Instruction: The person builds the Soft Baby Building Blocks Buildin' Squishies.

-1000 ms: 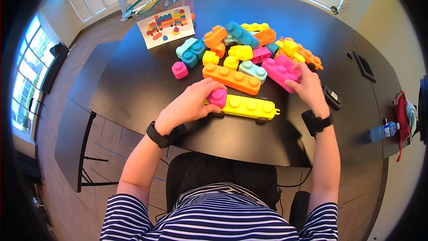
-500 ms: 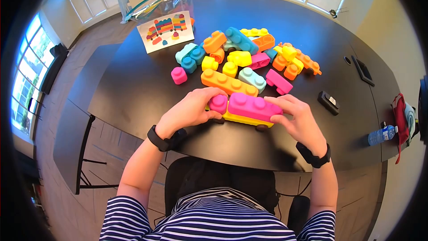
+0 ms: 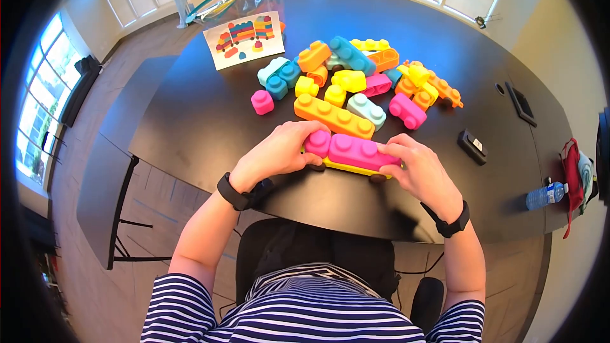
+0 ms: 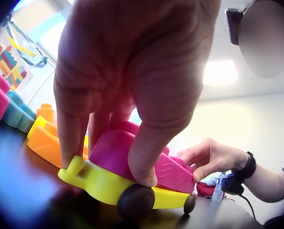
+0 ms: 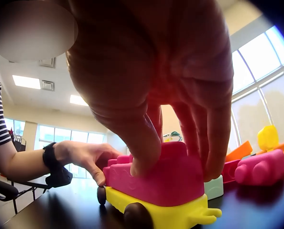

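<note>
A yellow wheeled base (image 4: 103,182) stands on the table with dark wheels. On its left end sits a small pink block (image 3: 317,143), pinched between the thumb and fingers of the left hand (image 3: 279,151). Beside it, a longer pink block (image 3: 356,150) lies along the base; the right hand (image 3: 424,174) grips its right end between thumb and fingers. In the right wrist view the long block (image 5: 156,183) rests on the yellow base (image 5: 180,215). Whether it is fully pressed down cannot be told.
Behind the hands lie a long orange block (image 3: 333,116), a pale blue block (image 3: 366,111), a pink block (image 3: 407,112) and several others. A picture card (image 3: 244,41) leans at a clear bag. A black device (image 3: 473,147) and a bottle (image 3: 546,196) are on the right.
The right hand has brought the long pink block from the pile onto the yellow base, beside the small one. The left hand has kept its hold on the small pink block.
</note>
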The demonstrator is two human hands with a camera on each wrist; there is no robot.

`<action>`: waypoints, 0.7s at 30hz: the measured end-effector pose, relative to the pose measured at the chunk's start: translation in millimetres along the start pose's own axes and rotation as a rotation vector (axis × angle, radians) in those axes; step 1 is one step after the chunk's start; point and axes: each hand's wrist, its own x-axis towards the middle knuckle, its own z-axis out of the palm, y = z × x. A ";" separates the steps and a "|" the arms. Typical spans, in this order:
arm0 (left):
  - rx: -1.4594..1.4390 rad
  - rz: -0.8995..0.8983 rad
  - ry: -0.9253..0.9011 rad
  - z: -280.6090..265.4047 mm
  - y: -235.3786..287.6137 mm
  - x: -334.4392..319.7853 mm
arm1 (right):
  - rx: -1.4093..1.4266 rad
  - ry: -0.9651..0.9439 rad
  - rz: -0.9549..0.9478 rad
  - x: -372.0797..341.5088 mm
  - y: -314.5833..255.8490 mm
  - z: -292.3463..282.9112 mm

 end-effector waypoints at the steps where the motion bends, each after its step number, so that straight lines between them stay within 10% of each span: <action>1: -0.009 0.007 0.006 0.9 -1.4 0.6 | 0.010 -0.039 0.033 1.7 -2.7 -3.4; 7: -0.019 -0.009 0.015 3.7 -1.5 -0.7 | -0.103 0.239 -0.192 20.2 -31.2 6.2; 17: 0.023 0.079 -0.156 -21.3 -9.7 9.7 | -0.370 -0.044 -0.158 16.2 -22.7 48.0; 21: -0.122 -0.218 -0.090 -67.4 -16.4 47.2 | -0.372 -0.045 -0.155 16.5 -24.2 47.1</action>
